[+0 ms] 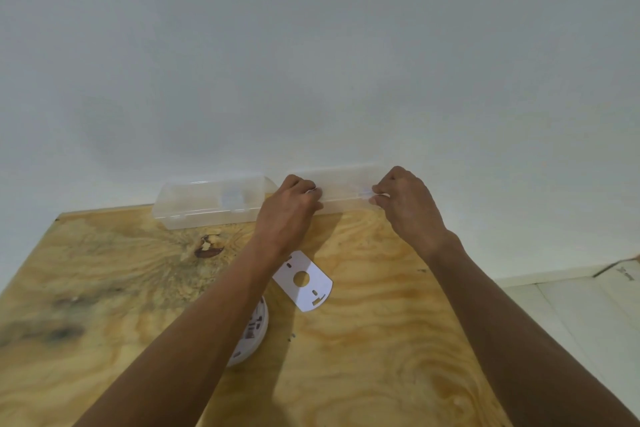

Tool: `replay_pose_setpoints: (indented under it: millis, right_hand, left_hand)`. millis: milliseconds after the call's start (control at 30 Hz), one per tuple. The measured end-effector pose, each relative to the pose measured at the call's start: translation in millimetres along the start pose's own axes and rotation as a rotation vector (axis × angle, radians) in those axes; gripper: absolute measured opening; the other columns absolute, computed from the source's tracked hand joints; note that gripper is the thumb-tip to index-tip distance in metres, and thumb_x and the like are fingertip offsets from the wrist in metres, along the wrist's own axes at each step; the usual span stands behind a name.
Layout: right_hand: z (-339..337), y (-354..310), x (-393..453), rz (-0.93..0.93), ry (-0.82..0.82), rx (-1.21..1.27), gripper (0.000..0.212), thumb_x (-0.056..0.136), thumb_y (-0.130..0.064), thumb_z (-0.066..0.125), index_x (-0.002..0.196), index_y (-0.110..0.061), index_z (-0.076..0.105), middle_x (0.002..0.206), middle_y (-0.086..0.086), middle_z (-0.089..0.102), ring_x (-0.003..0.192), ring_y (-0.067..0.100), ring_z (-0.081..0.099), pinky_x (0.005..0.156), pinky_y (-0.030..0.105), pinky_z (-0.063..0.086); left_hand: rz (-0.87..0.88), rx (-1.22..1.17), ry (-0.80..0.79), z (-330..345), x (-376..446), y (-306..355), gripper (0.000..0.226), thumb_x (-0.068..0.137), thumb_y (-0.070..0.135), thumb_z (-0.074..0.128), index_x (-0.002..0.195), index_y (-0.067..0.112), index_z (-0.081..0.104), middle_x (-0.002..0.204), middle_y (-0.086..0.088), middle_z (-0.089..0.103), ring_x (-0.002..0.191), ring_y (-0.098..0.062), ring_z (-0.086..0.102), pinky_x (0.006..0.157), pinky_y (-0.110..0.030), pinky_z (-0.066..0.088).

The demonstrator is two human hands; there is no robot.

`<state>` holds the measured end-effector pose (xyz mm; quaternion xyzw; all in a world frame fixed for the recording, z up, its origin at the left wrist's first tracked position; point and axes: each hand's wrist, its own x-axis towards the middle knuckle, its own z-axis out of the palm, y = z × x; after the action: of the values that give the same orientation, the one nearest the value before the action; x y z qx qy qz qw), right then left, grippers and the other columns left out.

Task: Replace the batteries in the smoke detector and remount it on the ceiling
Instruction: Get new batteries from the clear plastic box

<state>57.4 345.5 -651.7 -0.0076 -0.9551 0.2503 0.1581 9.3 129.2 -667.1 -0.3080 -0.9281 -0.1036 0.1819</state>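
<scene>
Smoke detector [254,333] lies back-side up on plywood tabletop [363,357], near middle, partly hidden under left forearm. White mounting plate [304,282] flat just beyond it, apart. At far edge against wall [311,62] — two clear plastic boxes: one [207,201] toward far left corner, second [346,189] beside it. Left hand [289,210] and right hand [407,204] both pinch second box's front rim, fingers curled, one at each end.

Not seeing any readable text, labels, brands or numbers anywhere. Dark marks showing on the detector [254,326] underside, but looking too small and blurry to make out as letters.
</scene>
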Motion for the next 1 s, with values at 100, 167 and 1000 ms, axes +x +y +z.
replay_pose_setpoints:
  millis: [100, 167, 1000]
  right_hand:
    - [1, -2, -1, 0.013, 0.014, -0.011, 0.014, 0.092, -0.011, 0.066, 0.099, -0.002, 0.074, 0.101, 0.009, 0.062, 0.089, 0.025, 0.062, 0.076, 0.039, 0.051]
    - [0, -6, -1, 0.024, -0.009, -0.086, 0.015, 0.092, -0.010, 0.065, 0.102, -0.001, 0.072, 0.105, 0.010, 0.061, 0.095, 0.028, 0.061, 0.077, 0.042, 0.052]
    - [115, -203, 6, 0.900, -0.221, 1.028, 0.040, 0.095, -0.030, 0.064, 0.094, 0.010, 0.067, 0.062, 0.012, 0.063, 0.044, 0.015, 0.048, 0.040, 0.021, 0.043]
  left_hand:
    - [-0.007, 0.007, -0.006, 1, -1, 0, 0.013, 0.090, 0.012, 0.071, 0.100, 0.004, 0.075, 0.105, -0.008, 0.074, 0.104, -0.030, 0.061, 0.054, -0.042, 0.057]
    - [-0.031, -0.002, -0.052, -3, 1, 2, 0.019, 0.095, 0.015, 0.066, 0.108, 0.004, 0.073, 0.115, -0.008, 0.072, 0.113, -0.029, 0.057, 0.064, -0.045, 0.058]
    - [-0.319, 0.001, -0.055, -65, -103, -171, 0.058, 0.079, 0.014, 0.081, 0.133, 0.007, 0.062, 0.135, -0.011, 0.063, 0.128, -0.032, 0.051, 0.100, -0.043, 0.047]
